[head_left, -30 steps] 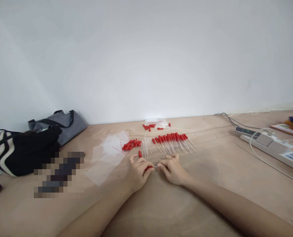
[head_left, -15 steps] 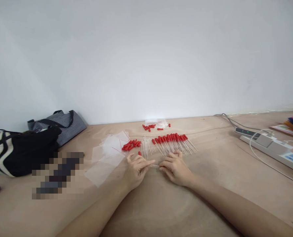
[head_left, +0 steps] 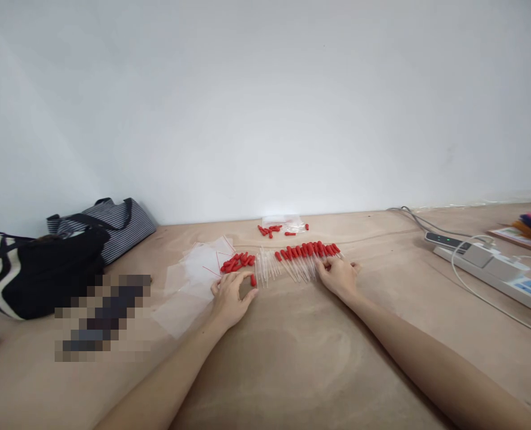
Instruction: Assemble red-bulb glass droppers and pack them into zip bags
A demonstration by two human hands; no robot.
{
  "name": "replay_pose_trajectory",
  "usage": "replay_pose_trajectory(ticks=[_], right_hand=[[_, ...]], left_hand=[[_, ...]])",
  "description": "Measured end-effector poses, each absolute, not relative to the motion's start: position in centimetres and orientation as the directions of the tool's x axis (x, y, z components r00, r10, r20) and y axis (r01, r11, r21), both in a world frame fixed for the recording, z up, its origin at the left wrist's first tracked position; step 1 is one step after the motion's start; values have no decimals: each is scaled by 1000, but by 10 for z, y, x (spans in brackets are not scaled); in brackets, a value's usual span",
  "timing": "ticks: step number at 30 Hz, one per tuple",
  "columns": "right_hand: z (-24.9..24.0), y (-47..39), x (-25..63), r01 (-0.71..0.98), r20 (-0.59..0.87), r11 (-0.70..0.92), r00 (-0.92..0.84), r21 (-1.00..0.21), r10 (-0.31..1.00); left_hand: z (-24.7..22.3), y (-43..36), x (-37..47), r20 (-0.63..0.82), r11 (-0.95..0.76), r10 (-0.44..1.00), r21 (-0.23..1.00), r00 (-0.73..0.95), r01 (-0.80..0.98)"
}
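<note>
L. hand (head_left: 228, 300) was held part open, thumb and fingers spread around the near side of a loose red bulb (head_left: 253, 280) on the table (head_left: 310, 364); no firm grip was seen. R. hand (head_left: 340, 278) was lowered over the right part of the row of red-capped tubes (head_left: 310, 249), fingers bent, thumb & index brought close together — whether a tube was pinched there couldn't be told.

For good handling, it was judged, the bulb was best taken lightly by its sides, w/o squashing; any tube at the r. fingertips was best let go flat and parallel, so that nbrs. weren't rolled or crossed. The bare clear tubes (head_left: 267, 269), left of the row, were best kept clear of the l. thumb.

Tube ends beneath the r. hand were hidden, and the r. fingertips were partly lost among them. Overlaps in the bulb pile (head_left: 237, 263), far-left of the loose bulb, couldn't be counted. Stacked clear bags (head_left: 193, 269) were hard to separate by eye; a patch (head_left: 106, 316) at left was pixelated — contents unreadable.
</note>
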State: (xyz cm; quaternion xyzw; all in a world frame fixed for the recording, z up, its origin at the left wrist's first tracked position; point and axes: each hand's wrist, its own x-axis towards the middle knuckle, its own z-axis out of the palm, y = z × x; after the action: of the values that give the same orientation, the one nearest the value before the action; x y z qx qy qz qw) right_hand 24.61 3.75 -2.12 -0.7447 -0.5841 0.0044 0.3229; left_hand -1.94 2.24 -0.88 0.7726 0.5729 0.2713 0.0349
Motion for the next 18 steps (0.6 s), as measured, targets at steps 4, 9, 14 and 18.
replay_pose_trajectory(ticks=[4,9,14,18], right_hand=[[-24,41,244,893,336,-154,312,-422,889],[-23,39,243,902,363,-137,299,-410,882],[-17,31,220,929,468,88,98,-359,878],[-9,33,186,930,432,160,-1,-331,902]], left_hand=[[-9,22,-18,352,-293,922,356,163,888],[-8,26,-17,399,-359,885,258,239,897],[-9,31,-15,410,-396,867,224,283,890],[-7,29,-15,397,-367,883,249,251,896]])
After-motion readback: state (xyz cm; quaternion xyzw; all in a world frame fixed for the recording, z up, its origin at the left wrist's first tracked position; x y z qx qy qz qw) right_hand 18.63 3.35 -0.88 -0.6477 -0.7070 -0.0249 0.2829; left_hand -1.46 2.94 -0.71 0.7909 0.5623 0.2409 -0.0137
